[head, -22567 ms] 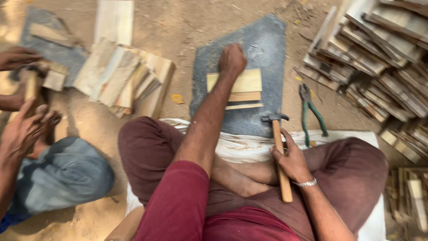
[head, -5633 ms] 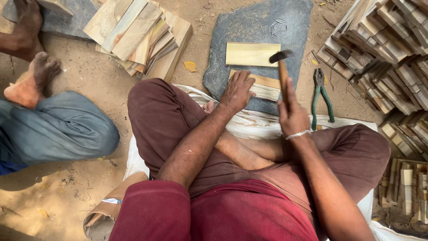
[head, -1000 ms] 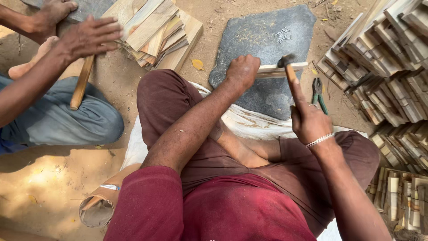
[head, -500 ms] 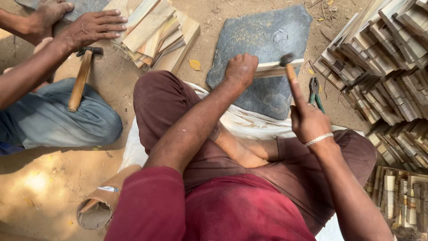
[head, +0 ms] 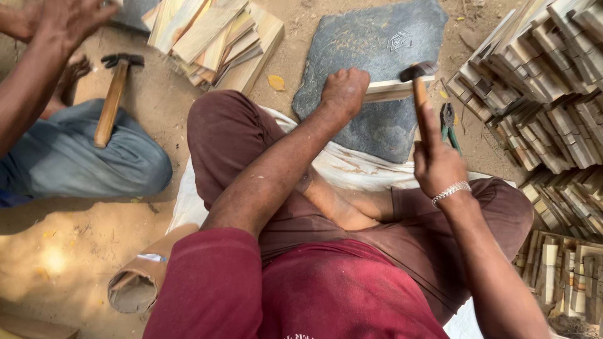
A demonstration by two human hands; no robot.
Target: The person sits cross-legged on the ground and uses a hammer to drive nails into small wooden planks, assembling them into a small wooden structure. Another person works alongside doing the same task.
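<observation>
Wooden strip (head: pixel 392 90): one, lying on one dark stone slab (head: pixel 377 44), pinned under the clenched left hand (head: pixel 344 91). Right hand (head: pixel 435 164) grips one hammer (head: pixel 417 78), its head over the strip. One pair of pliers (head: pixel 448 122) lies on sandy ground (head: pixel 81 238).

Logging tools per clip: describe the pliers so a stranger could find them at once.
Start at the dark grey stone slab on the sandy ground. Just off its right edge, before the stacked wooden pieces, lie the pliers, partly hidden behind the right hand. Their green handles set them apart from everything around.
</observation>
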